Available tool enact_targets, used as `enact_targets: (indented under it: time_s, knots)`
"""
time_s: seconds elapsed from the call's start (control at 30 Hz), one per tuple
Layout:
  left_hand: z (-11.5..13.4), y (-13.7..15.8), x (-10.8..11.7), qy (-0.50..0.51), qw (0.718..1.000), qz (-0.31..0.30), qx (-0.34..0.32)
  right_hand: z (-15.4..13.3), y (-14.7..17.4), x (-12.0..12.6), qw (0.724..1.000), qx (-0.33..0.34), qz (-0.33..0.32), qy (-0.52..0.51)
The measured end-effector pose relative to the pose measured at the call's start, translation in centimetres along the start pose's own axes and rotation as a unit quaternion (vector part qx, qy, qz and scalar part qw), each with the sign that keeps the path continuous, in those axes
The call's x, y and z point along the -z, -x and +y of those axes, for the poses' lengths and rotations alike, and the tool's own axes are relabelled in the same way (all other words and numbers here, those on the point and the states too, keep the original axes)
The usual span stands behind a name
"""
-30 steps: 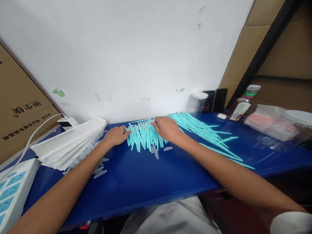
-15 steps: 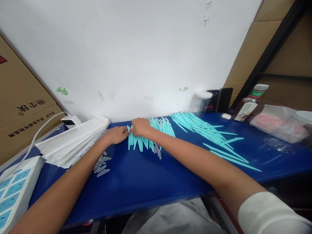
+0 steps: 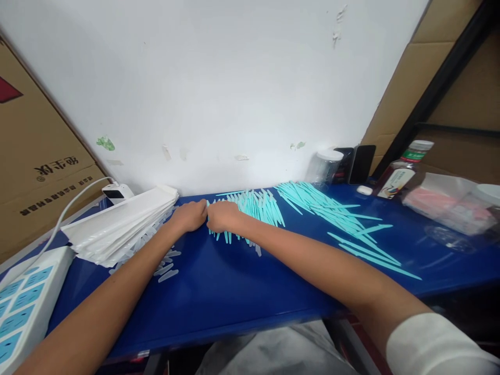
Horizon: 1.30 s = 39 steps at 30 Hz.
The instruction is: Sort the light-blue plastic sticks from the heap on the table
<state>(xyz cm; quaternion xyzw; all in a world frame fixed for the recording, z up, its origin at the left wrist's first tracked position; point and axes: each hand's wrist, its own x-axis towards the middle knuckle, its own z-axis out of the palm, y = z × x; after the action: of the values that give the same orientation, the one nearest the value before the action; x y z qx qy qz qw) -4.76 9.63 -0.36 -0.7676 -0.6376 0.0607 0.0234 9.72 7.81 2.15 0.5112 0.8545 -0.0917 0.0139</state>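
My left hand (image 3: 193,215) and my right hand (image 3: 222,215) meet near the wall, both with fingers closed. What they pinch between them is hidden behind the fingers. Under and beside my right hand lies a row of slim turquoise tapered sticks (image 3: 269,208), several with translucent sleeves on their upper ends. Loose translucent sleeves (image 3: 167,275) are scattered beside my left forearm. Farther right is a heap of longer-looking turquoise sticks (image 3: 324,205) without visible sleeves.
On the blue table (image 3: 219,297) are a stack of white plastic bags (image 3: 121,224), a power strip (image 3: 33,297) and a white charger (image 3: 117,192). At the right stand a clear jar (image 3: 326,166), a dark phone (image 3: 361,164), a bottle (image 3: 402,172) and a pink-filled bag (image 3: 433,200). A white wall rises behind.
My hands have drawn closer together and now touch, covering the left end of the turquoise row. The whole view has shifted slightly.
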Motion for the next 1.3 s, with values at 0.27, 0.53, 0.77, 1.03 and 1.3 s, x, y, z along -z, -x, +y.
enact_targets:
  time_s: [0.27, 0.53, 0.77, 1.03, 1.3]
  knots:
    - [1.1, 0.0, -0.3, 0.046, 0.994, 0.094, 0.037, 7.0, 2.9, 3.3, 0.997, -0.072, 0.035, -0.001]
    - [2.1, -0.2, 0.5, 0.148, 0.986, 0.074, 0.028, 16.8, 6.7, 2.7, 0.973, -0.229, -0.035, -0.023]
    - [3.1, 0.9, 1.4, 0.140, 0.990, 0.023, -0.007, 16.2, 6.1, 1.2, 0.977, -0.189, -0.068, -0.074]
    - [2.3, 1.1, 1.3, 0.086, 0.995, -0.040, -0.015, 16.5, 6.4, 1.0, 0.980, -0.181, -0.047, -0.065]
    - [3.6, 0.7, -0.1, 0.047, 0.998, 0.007, 0.050, 16.7, 6.3, 0.9, 0.981, -0.178, -0.045, -0.062]
